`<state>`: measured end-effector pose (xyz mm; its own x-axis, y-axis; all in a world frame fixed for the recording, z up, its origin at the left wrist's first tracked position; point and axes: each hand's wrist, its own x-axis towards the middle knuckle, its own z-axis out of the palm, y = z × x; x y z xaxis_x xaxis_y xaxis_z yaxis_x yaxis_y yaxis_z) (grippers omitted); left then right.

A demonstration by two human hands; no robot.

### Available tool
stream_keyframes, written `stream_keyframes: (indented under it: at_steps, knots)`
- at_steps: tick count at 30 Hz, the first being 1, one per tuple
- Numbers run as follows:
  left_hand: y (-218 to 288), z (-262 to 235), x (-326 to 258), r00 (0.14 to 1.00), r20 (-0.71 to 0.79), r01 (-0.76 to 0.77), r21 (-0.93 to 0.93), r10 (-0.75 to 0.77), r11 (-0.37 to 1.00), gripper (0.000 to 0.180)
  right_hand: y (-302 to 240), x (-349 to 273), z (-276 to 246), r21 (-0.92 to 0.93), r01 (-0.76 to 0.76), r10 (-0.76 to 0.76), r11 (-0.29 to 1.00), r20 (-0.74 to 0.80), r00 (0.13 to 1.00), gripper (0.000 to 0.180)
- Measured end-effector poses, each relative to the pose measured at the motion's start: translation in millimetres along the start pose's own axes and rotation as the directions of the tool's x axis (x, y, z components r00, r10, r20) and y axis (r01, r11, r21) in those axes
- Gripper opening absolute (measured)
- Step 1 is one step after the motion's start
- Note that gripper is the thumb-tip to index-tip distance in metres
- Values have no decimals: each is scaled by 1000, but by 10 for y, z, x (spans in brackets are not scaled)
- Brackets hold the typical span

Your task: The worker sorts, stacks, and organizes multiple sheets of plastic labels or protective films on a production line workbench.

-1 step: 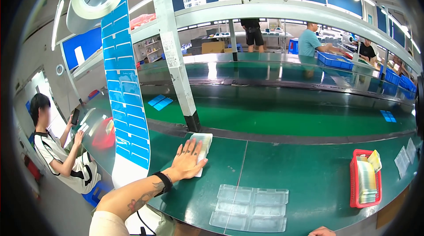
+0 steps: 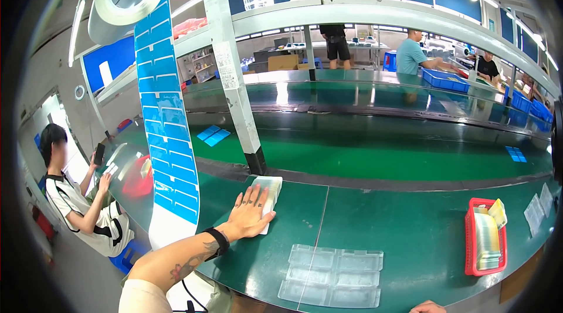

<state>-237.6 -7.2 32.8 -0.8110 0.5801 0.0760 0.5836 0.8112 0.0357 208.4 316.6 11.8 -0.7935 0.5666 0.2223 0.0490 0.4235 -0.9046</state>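
Note:
My left hand (image 2: 250, 217) lies over a stack of thin pale rectangular pieces (image 2: 270, 186) on the green tabletop, near the foot of a white post. Its fingers are stretched forward along the top of the stack, with the thumb apart at the right side. Part of the stack is hidden beneath the palm. Of my right hand (image 2: 428, 308) only a small part shows at the bottom edge; its fingers cannot be made out. Between the hands, a clear plastic sheet of shallow rectangular trays (image 2: 331, 276) rests on the table.
At right stands a red basket (image 2: 468, 246) of upright thin cards, with clear plastic pieces (image 2: 534, 214) beyond. A blue label strip (image 2: 167, 114) hangs from a roll beside the white post (image 2: 226, 72). A green conveyor (image 2: 352, 155) runs behind. A seated person (image 2: 88, 207) holds a phone at left.

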Motion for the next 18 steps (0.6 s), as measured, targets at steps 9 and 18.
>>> stream_keyframes:
  at_steps: [9, 18]
  knots:
    - [55, -28, -170, 995, 100, 11, 44, -15, 999, 83, -42, -60, -41, -26, -44, 43, 999, -38, 998, 4]
    - [42, -28, -224, 992, 128, 8, 82, -19, 997, 87, -24, -50, -30, 84, -18, 20, 996, -27, 999, 6]
